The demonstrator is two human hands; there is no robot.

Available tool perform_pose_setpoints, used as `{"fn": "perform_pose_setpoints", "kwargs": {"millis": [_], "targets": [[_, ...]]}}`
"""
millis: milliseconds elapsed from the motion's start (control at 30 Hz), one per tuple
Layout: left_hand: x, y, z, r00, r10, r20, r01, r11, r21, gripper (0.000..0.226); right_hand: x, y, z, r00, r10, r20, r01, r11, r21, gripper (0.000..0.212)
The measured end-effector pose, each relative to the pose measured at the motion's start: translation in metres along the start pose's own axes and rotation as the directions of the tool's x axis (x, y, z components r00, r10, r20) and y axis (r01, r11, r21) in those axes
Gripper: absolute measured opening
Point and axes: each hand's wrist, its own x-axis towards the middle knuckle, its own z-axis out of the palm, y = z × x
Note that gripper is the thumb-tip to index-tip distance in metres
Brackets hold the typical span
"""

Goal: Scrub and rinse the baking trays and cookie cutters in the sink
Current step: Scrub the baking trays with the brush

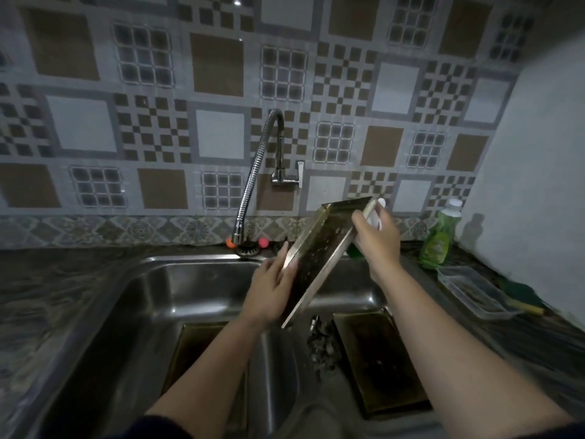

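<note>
I hold a dirty rectangular baking tray (pixel 319 255) tilted steeply above the steel sink (pixel 177 280). My left hand (pixel 269 293) supports its lower left edge, fingers along the rim. My right hand (pixel 376 239) grips the upper right rim. Two more dark trays lie in the sink: one (pixel 196 353) under my left forearm, another (pixel 380 359) at the right. A pile of small metal cookie cutters (pixel 321 346) lies between them. No water visibly runs from the flexible tap (pixel 250 191).
A green dish-soap bottle (pixel 438 240) stands on the counter at the right, beside a clear plastic tray (pixel 474 291) and a green scrub sponge (pixel 522 299). A white bottle (pixel 378 213) is partly hidden behind my right hand. Dark counter surrounds the sink.
</note>
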Motion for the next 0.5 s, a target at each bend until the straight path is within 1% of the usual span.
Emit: {"fn": "perform_pose_setpoints", "kwargs": {"millis": [67, 100, 200, 267, 333, 400, 500], "targets": [[0.000, -0.024, -0.011, 0.992, -0.124, 0.009, 0.122, 0.988, 0.098, 0.059, -0.012, 0.010, 0.007, 0.996, 0.042, 0.078, -0.048, 0.997, 0.067, 0.056], [-0.003, -0.034, -0.017, 0.983, -0.183, 0.021, 0.178, 0.974, 0.139, 0.063, -0.016, 0.017, 0.013, 0.993, 0.061, 0.104, -0.068, 0.995, 0.066, 0.054], [-0.014, -0.056, -0.033, 0.947, -0.318, 0.039, 0.296, 0.916, 0.271, 0.062, -0.033, 0.034, 0.032, 0.982, 0.120, 0.149, -0.138, 0.984, 0.116, 0.054], [-0.023, -0.068, -0.041, 0.927, -0.372, 0.053, 0.343, 0.895, 0.286, 0.063, -0.043, 0.044, 0.044, 0.975, 0.137, 0.173, -0.159, 0.980, 0.119, 0.054], [-0.034, -0.079, -0.046, 0.909, -0.412, 0.057, 0.387, 0.889, 0.244, 0.063, -0.049, 0.054, 0.054, 0.966, 0.142, 0.216, -0.168, 0.980, 0.108, 0.054], [-0.046, -0.092, -0.051, 0.890, -0.453, 0.054, 0.433, 0.876, 0.213, 0.062, -0.053, 0.062, 0.061, 0.962, 0.122, 0.244, -0.133, 0.991, 0.030, 0.059], [-0.062, -0.113, -0.062, 0.842, -0.540, 0.015, 0.515, 0.810, 0.280, 0.065, -0.052, 0.077, 0.071, 0.978, 0.091, 0.185, -0.066, 0.988, -0.136, 0.074]]}}
